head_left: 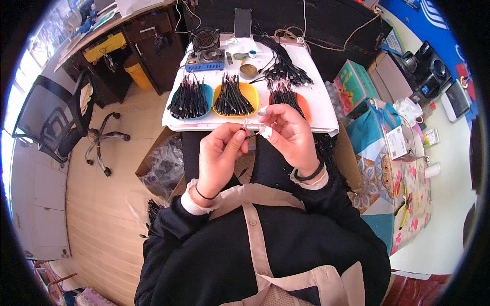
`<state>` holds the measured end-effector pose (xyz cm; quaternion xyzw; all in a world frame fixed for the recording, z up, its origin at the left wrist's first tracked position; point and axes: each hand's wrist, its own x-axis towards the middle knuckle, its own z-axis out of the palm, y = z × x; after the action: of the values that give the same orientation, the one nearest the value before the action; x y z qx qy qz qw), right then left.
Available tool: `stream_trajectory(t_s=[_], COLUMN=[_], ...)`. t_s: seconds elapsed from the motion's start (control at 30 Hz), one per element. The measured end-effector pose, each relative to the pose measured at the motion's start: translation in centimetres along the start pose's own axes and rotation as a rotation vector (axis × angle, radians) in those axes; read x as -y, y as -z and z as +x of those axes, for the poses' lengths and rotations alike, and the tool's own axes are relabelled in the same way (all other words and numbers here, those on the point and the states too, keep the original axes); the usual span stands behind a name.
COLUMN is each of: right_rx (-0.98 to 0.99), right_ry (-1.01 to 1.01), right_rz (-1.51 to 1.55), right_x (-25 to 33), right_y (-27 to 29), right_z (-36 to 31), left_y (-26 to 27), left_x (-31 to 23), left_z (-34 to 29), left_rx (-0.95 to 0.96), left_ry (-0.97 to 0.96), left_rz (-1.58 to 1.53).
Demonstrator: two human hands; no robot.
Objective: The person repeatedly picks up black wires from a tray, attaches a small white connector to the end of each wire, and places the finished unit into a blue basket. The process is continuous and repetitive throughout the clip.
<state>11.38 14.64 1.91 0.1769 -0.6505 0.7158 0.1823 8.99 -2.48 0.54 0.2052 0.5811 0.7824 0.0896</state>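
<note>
My left hand (222,153) is closed in a pinch on a thin black cable (250,136), with fine bare wire ends rising above its fingertips. The cable runs across to my right hand (293,137), whose thumb and forefinger, wrapped in white tape, close around its other side. Just beyond both hands stand three bowls of short black cables: a blue bowl (210,97), a yellow bowl (255,95) and an orange bowl (307,108). My right hand partly hides the orange one.
On the white worktable (242,120) sit a blue box-shaped device (205,65) with a fan behind it, a round metal dish (248,71) and a bundle of black cables (288,64). Left is an office chair (61,109); right, a cloth-covered table holds yellow-handled pliers (405,211).
</note>
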Motion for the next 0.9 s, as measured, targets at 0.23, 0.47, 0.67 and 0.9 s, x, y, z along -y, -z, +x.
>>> stream_trajectory(t_s=[0.23,0.47,0.67,0.9], right_rx=[0.219,0.171,0.18,0.039], right_ry=[0.152,-0.622,-0.782,-0.549], right_rz=[-0.496,0.219,0.676,0.409], right_x=[2.1,1.9,1.7,2.0], right_y=[2.3,2.3,2.5,0.7], right_z=[-0.6,-2.5,-3.2,-4.2], left_y=[0.0,-0.6,-0.8,-1.8], left_x=[-0.7,0.4,0.8,0.8], left_z=[-0.4,0.2,-1.1,-1.9], left_rx=[0.072,-0.06,0.089,0.025], left_ry=[0.12,-1.099,-0.606,-0.516], left_rz=[-0.022,1.01,0.577,0.507])
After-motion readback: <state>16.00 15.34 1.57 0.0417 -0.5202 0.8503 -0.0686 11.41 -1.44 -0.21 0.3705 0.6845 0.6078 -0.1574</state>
